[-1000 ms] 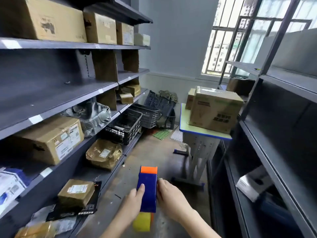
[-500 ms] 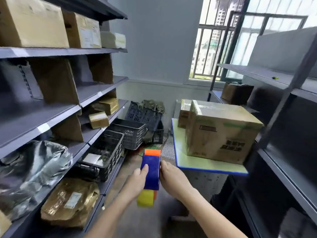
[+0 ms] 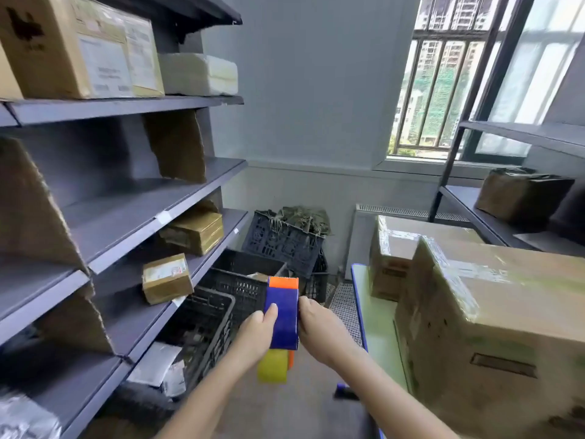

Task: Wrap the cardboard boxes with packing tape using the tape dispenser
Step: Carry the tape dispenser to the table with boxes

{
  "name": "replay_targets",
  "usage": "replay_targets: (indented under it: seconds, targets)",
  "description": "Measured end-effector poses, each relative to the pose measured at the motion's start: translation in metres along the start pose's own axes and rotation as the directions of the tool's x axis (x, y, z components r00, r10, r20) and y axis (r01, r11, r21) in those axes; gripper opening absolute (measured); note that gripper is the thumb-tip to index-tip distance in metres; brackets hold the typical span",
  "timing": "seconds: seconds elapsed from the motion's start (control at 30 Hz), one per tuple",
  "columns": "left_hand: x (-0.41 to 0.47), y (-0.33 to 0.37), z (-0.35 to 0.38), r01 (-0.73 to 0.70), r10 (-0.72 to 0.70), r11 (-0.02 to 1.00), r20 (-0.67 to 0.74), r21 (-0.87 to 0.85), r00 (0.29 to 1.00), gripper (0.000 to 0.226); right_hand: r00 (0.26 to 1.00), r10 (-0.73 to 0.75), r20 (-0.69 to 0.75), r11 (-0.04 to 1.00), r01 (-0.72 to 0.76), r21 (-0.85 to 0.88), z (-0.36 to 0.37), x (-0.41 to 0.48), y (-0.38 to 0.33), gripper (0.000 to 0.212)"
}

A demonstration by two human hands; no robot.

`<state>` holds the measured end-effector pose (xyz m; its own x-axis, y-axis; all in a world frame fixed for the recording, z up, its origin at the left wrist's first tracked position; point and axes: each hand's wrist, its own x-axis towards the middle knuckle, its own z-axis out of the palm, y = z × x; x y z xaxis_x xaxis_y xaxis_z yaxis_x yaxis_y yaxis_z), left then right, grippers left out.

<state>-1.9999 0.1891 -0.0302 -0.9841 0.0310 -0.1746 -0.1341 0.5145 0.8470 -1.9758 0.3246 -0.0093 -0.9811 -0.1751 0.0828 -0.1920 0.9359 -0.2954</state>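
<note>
In the head view, the person holds the tape dispenser (image 3: 282, 315) upright in mid-air over the floor, with both hands on it. The left hand (image 3: 258, 331) has a closed grip on its left edge, the thumb lying flat on the blue face. The right hand (image 3: 319, 331) grips the right edge. The orange tip stands above both grips, and a yellowish roll of tape (image 3: 272, 365) hangs just below them.

To the right of the grip, near but untouched, a large cardboard box (image 3: 506, 327) stands on the green, blue-edged worktop (image 3: 376, 327), with shiny tape across its top. A second box (image 3: 399, 258) stands beyond it on the same worktop.

To the left of the grip are black plastic crates (image 3: 221, 312). Past them, grey shelves (image 3: 142, 223) carry a small parcel (image 3: 166, 278).
</note>
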Motion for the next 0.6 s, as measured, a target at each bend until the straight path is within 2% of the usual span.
replay_targets:
  seconds: [0.23, 0.33, 0.47, 0.6]
  targets:
    - [0.147, 0.061, 0.013, -0.027, 0.026, 1.0, 0.06, 0.007, 0.998, 0.05, 0.999, 0.033, -0.01, 0.999, -0.033, -0.005, -0.027, 0.132, 0.064, 0.023]
    - [0.198, 0.086, 0.04, -0.036, 0.03, 0.998, 0.138, 0.044, 0.99, 0.049, 0.989, 0.14, -0.041, 0.99, -0.139, 0.019, -0.032, 0.165, 0.104, 0.023]
    - [0.268, 0.12, 0.083, -0.133, 0.107, 0.988, 0.287, 0.073, 0.952, 0.046, 0.963, 0.256, -0.084, 0.966, -0.253, 0.049, -0.039, 0.205, 0.161, 0.023]
    - [0.343, 0.163, 0.127, -0.245, 0.198, 0.968, 0.434, 0.054, 0.879, 0.045, 0.872, 0.447, -0.196, 0.892, -0.42, 0.168, -0.047, 0.247, 0.218, 0.022]
